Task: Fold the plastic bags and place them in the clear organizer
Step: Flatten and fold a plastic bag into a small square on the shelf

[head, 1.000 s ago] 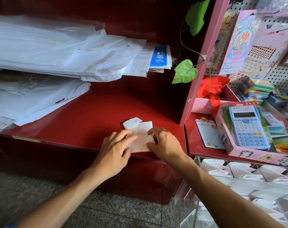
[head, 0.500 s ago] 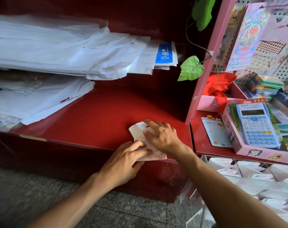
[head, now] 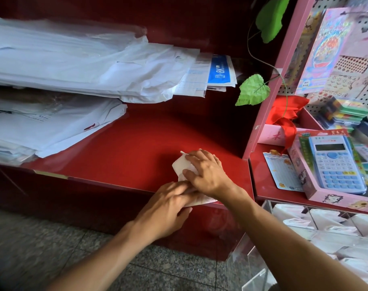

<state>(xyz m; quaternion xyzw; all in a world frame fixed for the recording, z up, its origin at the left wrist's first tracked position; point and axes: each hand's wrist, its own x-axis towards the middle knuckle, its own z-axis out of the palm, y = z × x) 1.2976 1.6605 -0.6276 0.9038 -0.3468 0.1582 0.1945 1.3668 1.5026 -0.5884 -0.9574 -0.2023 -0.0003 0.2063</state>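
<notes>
Two hands work on one small folded plastic bag [head: 180, 166] at the front edge of the red counter [head: 124, 156]. The right hand [head: 208, 173] lies on top of the bag with its fingers curled over the far part, and the thumb presses on the near side. The left hand [head: 168, 208] comes from below and its fingers pinch the near edge of the bag, which hangs a little over the counter edge; this hand is blurred, so the exact fingers I cannot tell. Only a white corner of the bag shows to the left of the right hand.

Right of the hands and lower stands the clear organizer [head: 317, 225], with white folded bags in its compartments. Beyond it lies a blue calculator [head: 336, 162] in a pink box; the red writing on the box is too small to read. Far behind the grip, a blue label with "8K" [head: 219, 69] shows under a stack of white bags [head: 74, 66]. A green leaf [head: 253, 91] hangs above the right hand.
</notes>
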